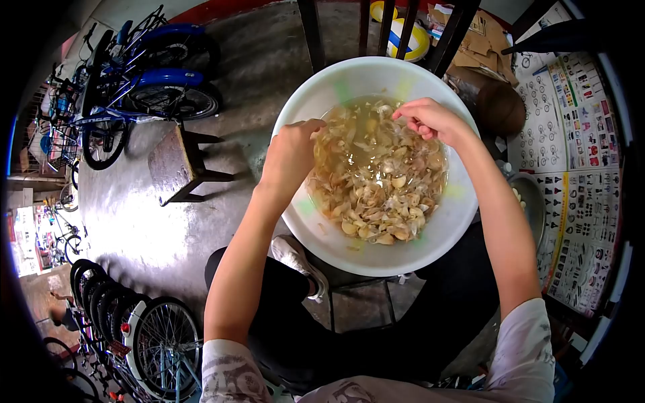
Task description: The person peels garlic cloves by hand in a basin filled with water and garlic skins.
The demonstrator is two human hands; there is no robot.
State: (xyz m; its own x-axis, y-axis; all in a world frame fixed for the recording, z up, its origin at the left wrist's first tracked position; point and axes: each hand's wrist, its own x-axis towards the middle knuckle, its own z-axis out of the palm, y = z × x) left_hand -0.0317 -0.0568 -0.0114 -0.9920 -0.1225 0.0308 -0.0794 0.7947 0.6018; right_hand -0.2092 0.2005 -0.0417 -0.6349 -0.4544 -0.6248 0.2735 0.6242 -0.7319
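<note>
A wide white plastic basin (300,232) stands before me between my knees. Cloudy yellowish water fills its lower part, with many garlic cloves (386,225) and loose papery garlic skins (359,141) in it. My left hand (292,151) is over the basin's left side, its fingers bent together and pointing inward; what they hold, if anything, is hidden. Above the far right part of the garlic is my right hand (430,122), with thumb and fingers curled into a pinch. I cannot make out anything between those fingertips.
A small wooden stool (176,164) stands left of the basin, with blue bicycles (154,87) behind it. Tires and a bicycle wheel (164,346) are at lower left. A metal bowl (531,201) sits at right beside a printed poster sheet (568,134). Dark bars (363,30) rise behind the basin.
</note>
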